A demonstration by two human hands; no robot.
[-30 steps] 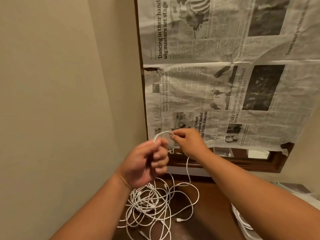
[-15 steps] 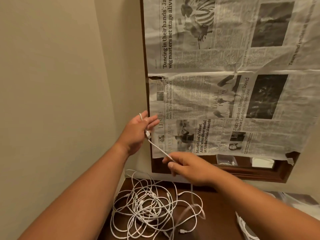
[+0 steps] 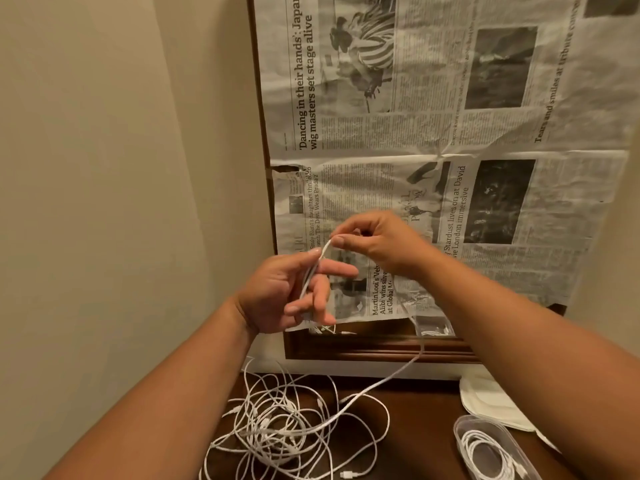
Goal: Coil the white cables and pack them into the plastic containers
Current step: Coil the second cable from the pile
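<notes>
A white cable (image 3: pixel 313 268) is held up between both hands in front of the newspaper (image 3: pixel 433 161) taped over a wood-framed panel. The left hand (image 3: pixel 287 292) is seen palm-up with the fingers loosely spread, and the cable is laid across them, running from the fingertips down toward the palm; the right hand (image 3: pixel 377 240) is closed in a pinch on the upper end of that cable, thumb against forefinger, just above and right of the left fingertips. From below the right hand the slack is seen dropping in a long curve to the dark wooden counter (image 3: pixel 415 427), where it joins the tangled pile of white cables (image 3: pixel 287 431) lying near the wall. At the lower right, a clear plastic container (image 3: pixel 485 445) is seen on the counter with a coiled cable already inside (its far end is cut off by the right forearm), and a white lid-like piece (image 3: pixel 491 400) lies just behind it. Compared with half a second ago, the hands have been brought close together: the left hand, then raised out to the left with the cable stretched taut from it, has been lowered and opened, while the right hand has been lifted from near the frame's bottom edge to above the left.
</notes>
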